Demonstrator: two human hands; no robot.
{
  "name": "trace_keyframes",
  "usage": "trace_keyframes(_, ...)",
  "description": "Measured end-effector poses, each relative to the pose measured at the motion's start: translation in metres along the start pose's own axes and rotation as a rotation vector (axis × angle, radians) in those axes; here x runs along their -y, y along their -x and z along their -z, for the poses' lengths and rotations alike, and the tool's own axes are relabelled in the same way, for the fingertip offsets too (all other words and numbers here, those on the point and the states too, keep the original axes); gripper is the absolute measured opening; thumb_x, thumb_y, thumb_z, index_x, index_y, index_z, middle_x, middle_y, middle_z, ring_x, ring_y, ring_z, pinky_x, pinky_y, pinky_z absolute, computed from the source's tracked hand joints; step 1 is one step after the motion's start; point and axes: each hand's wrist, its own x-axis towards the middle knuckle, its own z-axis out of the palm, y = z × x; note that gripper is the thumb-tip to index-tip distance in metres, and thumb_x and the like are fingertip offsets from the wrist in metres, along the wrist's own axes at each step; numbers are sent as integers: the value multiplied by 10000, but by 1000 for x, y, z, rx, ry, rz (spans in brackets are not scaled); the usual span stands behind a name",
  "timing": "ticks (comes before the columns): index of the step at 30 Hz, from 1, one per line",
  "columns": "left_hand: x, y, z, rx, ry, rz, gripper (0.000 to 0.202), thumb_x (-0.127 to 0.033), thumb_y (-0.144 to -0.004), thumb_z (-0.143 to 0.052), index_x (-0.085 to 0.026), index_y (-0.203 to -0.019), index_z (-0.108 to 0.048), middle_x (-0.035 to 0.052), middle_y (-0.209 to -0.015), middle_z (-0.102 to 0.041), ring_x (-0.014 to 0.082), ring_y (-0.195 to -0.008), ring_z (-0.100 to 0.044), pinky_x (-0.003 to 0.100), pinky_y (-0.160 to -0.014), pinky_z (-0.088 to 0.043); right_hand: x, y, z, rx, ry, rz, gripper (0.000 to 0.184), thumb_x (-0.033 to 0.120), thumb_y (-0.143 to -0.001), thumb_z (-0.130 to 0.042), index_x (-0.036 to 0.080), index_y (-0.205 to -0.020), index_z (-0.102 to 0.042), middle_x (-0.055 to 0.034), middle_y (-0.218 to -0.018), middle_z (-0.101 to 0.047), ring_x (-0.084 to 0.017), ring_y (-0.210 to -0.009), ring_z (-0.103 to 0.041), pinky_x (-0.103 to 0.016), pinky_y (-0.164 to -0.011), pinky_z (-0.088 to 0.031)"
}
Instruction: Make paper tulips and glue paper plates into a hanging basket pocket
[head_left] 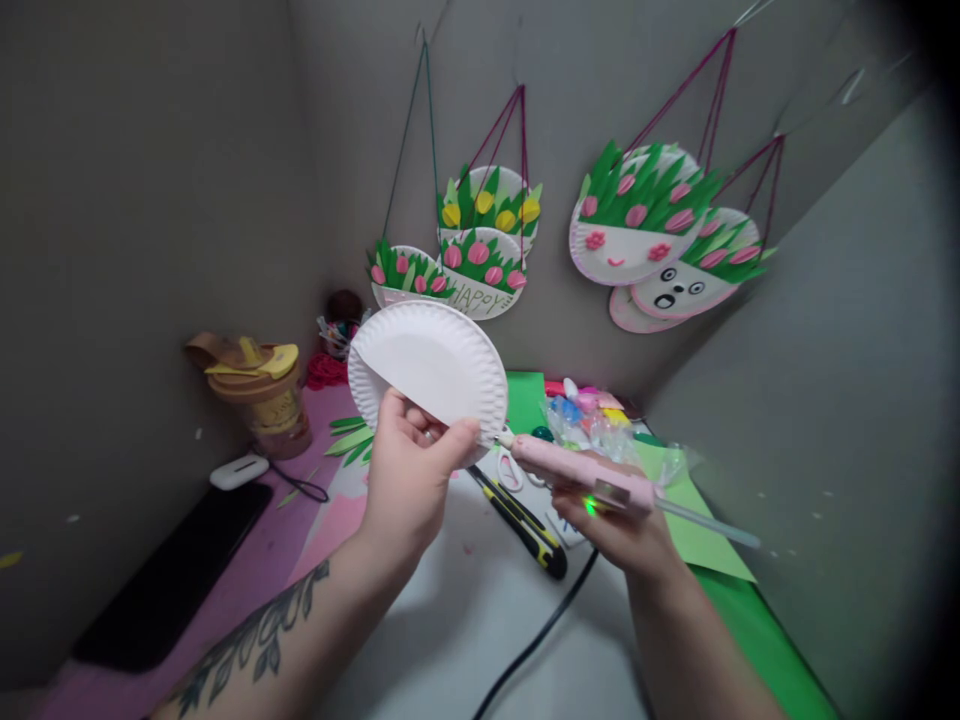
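A white paper plate (442,350) with a fluted rim is held up in front of me, a cut half plate overlapping its lower part. My left hand (412,470) grips both at the lower edge, thumb and fingers pinching them. My right hand (615,520) is wrapped round a pink hot glue gun (577,470), its green light lit and a clear glue stick poking out of the back. The gun's nozzle is at the plate's lower right rim, close to my left thumb; whether it touches is too small to tell.
A black and yellow utility knife (525,525) and scissors (510,470) lie below the plate. At left stand a brown cup (262,400), a white earbud case (238,472) and a black phone (172,580). Green paper (697,510) lies right. Decorated plate baskets (645,220) hang behind.
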Motion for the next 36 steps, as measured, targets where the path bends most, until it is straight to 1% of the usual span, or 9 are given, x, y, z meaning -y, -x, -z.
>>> trace_keyframes(3, -1, -3, 0, 23, 83, 136, 502, -75, -613, -763, -193, -1047, -540, 1, -869, -684, 89, -670, -636, 167, -604, -518, -3, 1, 0, 47, -28, 18, 99, 292, -810, -656, 208, -765, -631, -18, -661, -621, -159, -573, -576, -275, -484, -459)
trace_keyframes(7, -2, -6, 0, -24, 178, 377, 264, 1, -671, -678, -136, -869, -568, -21, -732, -626, 39, -551, -581, 111, -528, -502, -7, 3, 1, 43, -101, 5, 88, 299, -826, -648, 214, -805, -659, -22, -683, -626, -159, -575, -569, -284, -494, -465)
trace_keyframes(13, -3, -5, -4, -73, 246, 549, 197, 53, -729, -597, -119, -813, -550, -4, -696, -610, 35, -510, -578, 94, -487, -516, -10, 5, 0, 20, -121, -7, 100, 302, -826, -660, 202, -829, -665, -26, -680, -627, -162, -578, -572, -282, -495, -471)
trace_keyframes(17, -3, -6, -5, -135, 266, 611, 180, 50, -758, -578, -119, -780, -520, 6, -660, -598, 46, -486, -581, 97, -473, -519, -9, 4, 0, 43, -134, 14, 134, 322, -825, -659, 209, -755, -640, -13, -641, -602, -148, -544, -537, -276, -465, -451)
trace_keyframes(22, -1, -7, -3, -124, 286, 641, 157, 52, -780, -559, -102, -795, -530, 15, -648, -603, 50, -473, -586, 98, -465, -522, -10, 4, 1, 46, -163, 1, 112, 295, -837, -645, 217, -915, -665, -20, -703, -618, -155, -580, -555, -279, -486, -455)
trace_keyframes(25, -1, -7, -2, -120, 295, 657, 142, 50, -793, -544, -90, -812, -540, 25, -658, -608, 55, -477, -593, 98, -463, -523, -11, 4, 2, 56, -159, 20, 75, 296, -818, -666, 221, -824, -660, -13, -671, -605, -157, -570, -550, -283, -486, -444)
trace_keyframes(29, -2, -7, -2, -99, 303, 656, 131, 51, -804, -530, -79, -794, -544, 24, -646, -604, 51, -472, -594, 94, -467, -525, -10, 3, 2, 44, -145, 15, 105, 297, -832, -648, 222, -903, -668, -19, -702, -621, -163, -585, -561, -290, -499, -455)
trace_keyframes(33, -2, -8, -2, -105, 311, 659, 127, 47, -806, -532, -79, -802, -545, 20, -644, -606, 47, -469, -590, 95, -466, -528, -8, 2, 2, 46, -135, 51, 104, 306, -834, -646, 220, -776, -640, -15, -669, -607, -159, -570, -554, -289, -496, -442)
trace_keyframes(36, 0, -8, -2, -103, 302, 661, 127, 46, -808, -531, -80, -797, -545, 13, -632, -600, 44, -464, -586, 92, -462, -524, -8, 2, 2, 34, -129, 73, 88, 312, -840, -636, 226, -837, -655, -15, -687, -620, -162, -585, -567, -292, -518, -454)
